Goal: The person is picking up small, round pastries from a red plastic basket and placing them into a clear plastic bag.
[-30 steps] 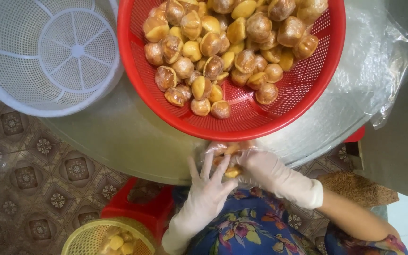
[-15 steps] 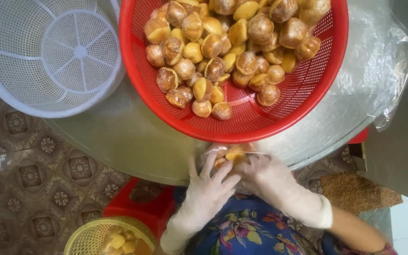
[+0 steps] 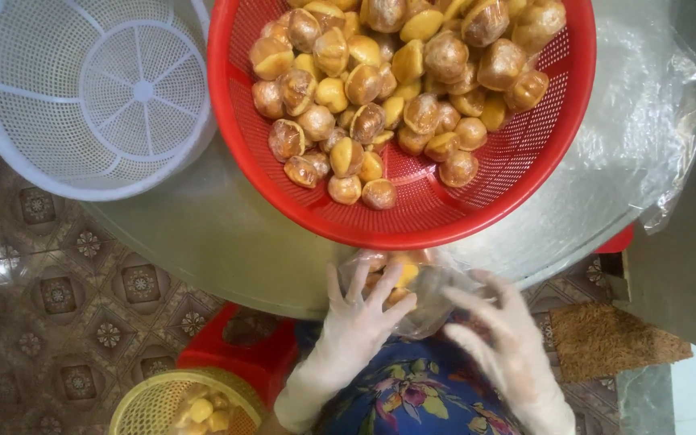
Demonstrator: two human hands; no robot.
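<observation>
Two gloved hands work a plastic-wrapped cake at the near edge of the table.

The cake (image 3: 396, 278), golden-brown inside clear crinkled wrap, sits between both hands just below the rim of the red basket (image 3: 412, 221). The left hand (image 3: 356, 322), in a thin white glove, has its fingers spread and curled against the wrap from the left, gripping it. The right hand (image 3: 497, 330), gloved too, is blurred; its fingers are splayed open and touch the wrap's right side, with no firm hold visible. The red basket holds a heap of similar wrapped cakes (image 3: 396, 89). Left of it stands a white basket (image 3: 94, 97). Both rest on the round table (image 3: 203, 242), under a clear plastic sheet (image 3: 646, 121). Below, near a red stool (image 3: 243, 354) on the patterned floor (image 3: 50, 298), is a yellow basket (image 3: 179, 407) with yellow pieces inside.
</observation>
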